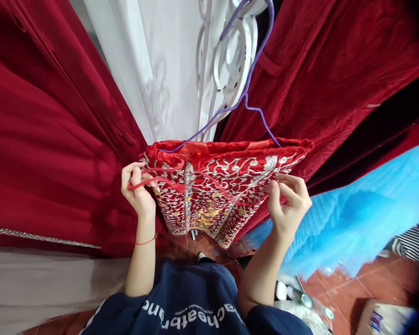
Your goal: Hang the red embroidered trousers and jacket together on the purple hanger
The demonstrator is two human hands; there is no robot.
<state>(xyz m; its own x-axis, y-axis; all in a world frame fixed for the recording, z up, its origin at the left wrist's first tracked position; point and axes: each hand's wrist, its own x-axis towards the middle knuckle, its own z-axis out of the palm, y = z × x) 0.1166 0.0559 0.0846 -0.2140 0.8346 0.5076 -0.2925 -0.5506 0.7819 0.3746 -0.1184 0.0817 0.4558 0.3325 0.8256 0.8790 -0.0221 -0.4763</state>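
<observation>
A red embroidered skirt (216, 190) with silver and gold patterns hangs from a purple wire hanger (254, 70) in front of me. My left hand (137, 188) pinches a thin red ribbon loop (160, 180) at the skirt's left waist edge. My right hand (288, 202) grips the embroidered fabric at the skirt's right side. The hanger's hook goes out of view at the top.
Red velvet garments hang at the left (42, 153) and right (335, 70). A white ornate metal frame (226, 60) and white cloth (153, 70) stand behind. Blue tulle (363, 218) lies at the right. Bottles (300, 295) rest on the tiled floor below.
</observation>
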